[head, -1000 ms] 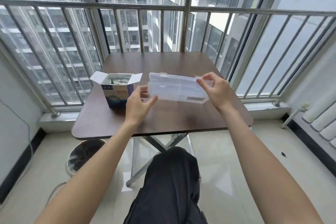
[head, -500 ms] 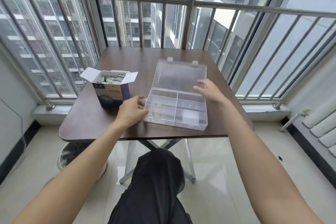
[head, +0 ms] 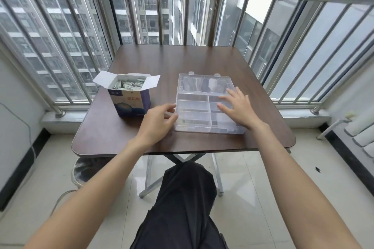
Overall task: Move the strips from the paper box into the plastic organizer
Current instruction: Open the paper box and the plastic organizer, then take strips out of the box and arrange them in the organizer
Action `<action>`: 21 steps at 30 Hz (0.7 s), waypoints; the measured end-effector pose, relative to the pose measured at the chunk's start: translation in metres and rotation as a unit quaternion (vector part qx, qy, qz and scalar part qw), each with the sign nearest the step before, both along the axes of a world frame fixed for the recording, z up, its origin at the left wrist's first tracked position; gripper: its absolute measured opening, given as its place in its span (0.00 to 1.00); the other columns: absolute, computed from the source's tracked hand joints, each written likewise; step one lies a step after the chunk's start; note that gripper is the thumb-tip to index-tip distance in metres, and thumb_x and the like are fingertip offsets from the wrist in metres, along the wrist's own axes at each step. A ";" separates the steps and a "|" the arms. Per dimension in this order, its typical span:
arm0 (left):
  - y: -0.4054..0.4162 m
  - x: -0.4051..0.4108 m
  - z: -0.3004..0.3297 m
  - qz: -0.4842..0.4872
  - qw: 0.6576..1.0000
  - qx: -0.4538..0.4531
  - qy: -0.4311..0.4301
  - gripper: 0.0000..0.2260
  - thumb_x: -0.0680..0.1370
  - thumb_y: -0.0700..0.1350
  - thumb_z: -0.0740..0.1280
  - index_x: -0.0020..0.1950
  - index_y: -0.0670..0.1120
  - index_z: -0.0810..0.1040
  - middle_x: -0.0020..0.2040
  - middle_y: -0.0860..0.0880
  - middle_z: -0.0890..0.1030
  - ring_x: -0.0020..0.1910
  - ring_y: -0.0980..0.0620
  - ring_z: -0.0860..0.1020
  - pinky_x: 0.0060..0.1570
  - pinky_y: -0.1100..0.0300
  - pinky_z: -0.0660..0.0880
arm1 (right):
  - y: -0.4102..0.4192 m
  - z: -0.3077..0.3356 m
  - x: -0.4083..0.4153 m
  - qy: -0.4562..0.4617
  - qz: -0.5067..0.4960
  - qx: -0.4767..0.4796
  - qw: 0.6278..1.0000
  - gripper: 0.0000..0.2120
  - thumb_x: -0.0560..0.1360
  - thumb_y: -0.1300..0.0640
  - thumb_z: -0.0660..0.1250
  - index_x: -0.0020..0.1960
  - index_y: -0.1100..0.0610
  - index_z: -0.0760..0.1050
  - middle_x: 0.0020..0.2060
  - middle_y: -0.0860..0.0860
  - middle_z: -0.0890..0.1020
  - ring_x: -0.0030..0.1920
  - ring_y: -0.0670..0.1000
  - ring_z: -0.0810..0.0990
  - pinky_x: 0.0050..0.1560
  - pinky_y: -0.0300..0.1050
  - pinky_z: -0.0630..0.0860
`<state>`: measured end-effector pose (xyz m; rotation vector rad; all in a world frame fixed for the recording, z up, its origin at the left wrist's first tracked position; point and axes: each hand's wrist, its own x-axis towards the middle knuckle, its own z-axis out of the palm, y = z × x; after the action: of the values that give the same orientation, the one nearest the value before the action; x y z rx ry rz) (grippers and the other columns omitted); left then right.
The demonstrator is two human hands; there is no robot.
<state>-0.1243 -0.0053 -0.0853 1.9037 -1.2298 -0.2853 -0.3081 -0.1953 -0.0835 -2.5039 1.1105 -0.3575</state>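
Plastic organizer lid-open on table, right of paper box full of strips. Right hand flat over right compartments, fingers spread. Left hand relaxed at left wall, gripping nothing.

paper box front, orange chinese print, seemingly "创口贴", small logo above unreadable

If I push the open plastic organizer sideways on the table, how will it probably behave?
The plastic organizer looks thin, clear and empty, so probably light. It lies flat on the smooth table, so it would likely slide, not tip.
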 end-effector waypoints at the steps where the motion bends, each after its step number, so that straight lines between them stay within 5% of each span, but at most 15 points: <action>1: 0.006 0.001 0.007 -0.006 1.000 -0.024 -0.018 0.11 0.76 0.45 0.68 0.58 0.45 0.79 0.47 0.50 0.82 0.38 0.56 0.81 0.45 0.58 0.79 | 0.002 0.005 0.002 -0.066 0.008 -0.028 0.997 0.16 0.77 0.48 0.64 0.60 0.54 0.77 0.70 0.56 0.69 0.74 0.55 0.59 0.73 0.52 0.50; 5: 0.035 0.029 0.056 0.026 0.972 -0.196 -0.128 0.08 0.75 0.45 0.67 0.52 0.45 0.80 0.44 0.52 0.80 0.39 0.58 0.77 0.41 0.69 0.73 | 0.035 0.055 0.034 -0.256 0.063 -0.091 0.960 0.07 0.76 0.57 0.67 0.52 0.55 0.81 0.54 0.48 0.81 0.60 0.49 0.74 0.62 0.38 0.65; 8: 0.042 0.081 0.076 0.037 0.969 -0.158 -0.186 0.20 0.73 0.53 0.66 0.62 0.47 0.76 0.58 0.51 0.76 0.60 0.52 0.72 0.61 0.69 0.64 | 0.062 0.084 0.082 -0.291 0.147 -0.048 0.944 0.07 0.75 0.59 0.68 0.51 0.54 0.81 0.45 0.44 0.82 0.52 0.48 0.79 0.56 0.40 0.72; 10: 0.042 0.113 0.074 0.025 0.984 -0.025 -0.176 0.37 0.66 0.64 0.66 0.72 0.50 0.66 0.71 0.50 0.67 0.73 0.51 0.59 0.71 0.63 0.52 | 0.072 0.093 0.122 -0.258 0.186 -0.045 0.947 0.06 0.74 0.57 0.68 0.50 0.53 0.81 0.43 0.46 0.83 0.49 0.47 0.78 0.52 0.40 0.71; 12: 0.042 0.131 0.067 0.027 0.983 0.085 -0.158 0.49 0.62 0.69 0.70 0.76 0.49 0.56 0.76 0.47 0.59 0.76 0.49 0.53 0.74 0.54 0.51 | 0.079 0.095 0.161 -0.188 0.215 -0.054 0.957 0.05 0.75 0.55 0.68 0.50 0.52 0.81 0.42 0.47 0.84 0.47 0.48 0.76 0.47 0.40 0.68; 17: 0.035 0.129 0.043 0.036 0.985 0.106 -0.129 0.45 0.64 0.64 0.71 0.75 0.47 0.61 0.71 0.49 0.67 0.68 0.51 0.67 0.64 0.58 0.63 | 0.084 0.093 0.208 0.063 0.207 -0.185 0.959 0.11 0.76 0.48 0.65 0.50 0.53 0.81 0.46 0.51 0.83 0.53 0.55 0.75 0.51 0.46 0.71; 21: 0.036 0.126 0.036 0.071 0.990 0.049 -0.114 0.41 0.61 0.63 0.73 0.70 0.47 0.69 0.63 0.48 0.72 0.62 0.50 0.72 0.60 0.56 0.68 | 0.094 0.091 0.220 0.124 0.238 -0.229 0.936 0.09 0.74 0.49 0.67 0.48 0.51 0.82 0.47 0.52 0.83 0.52 0.54 0.77 0.49 0.46 0.69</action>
<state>0.0014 0.0305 -0.0498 2.1446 -1.2371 -0.0540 -0.0879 -0.1010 0.0077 -3.1921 0.4932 -0.1745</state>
